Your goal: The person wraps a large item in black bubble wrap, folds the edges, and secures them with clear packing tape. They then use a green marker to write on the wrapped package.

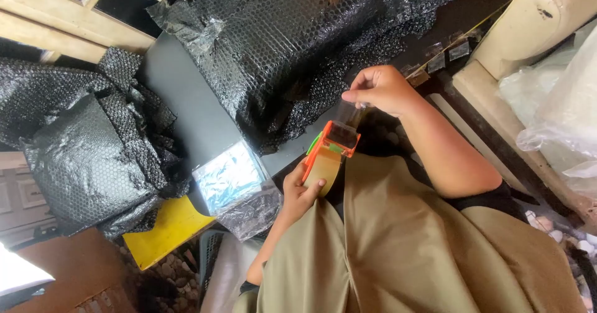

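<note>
Left hand (300, 195) wrapped around an orange tape dispenser (328, 154), right hand (380, 89) pinching the clear tape end (352, 111) just above it. Big black bubble-wrapped bundle (292, 39) on the grey counter (186, 101), crumpled bubble wrap (81, 151) well left. Clear plastic bag (233, 182) beside the dispenser, contents unclear.

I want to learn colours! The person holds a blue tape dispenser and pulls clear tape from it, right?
Not quite. The head view shows the tape dispenser is orange, not blue. The left hand holds it while the right hand pulls the clear tape.
</note>
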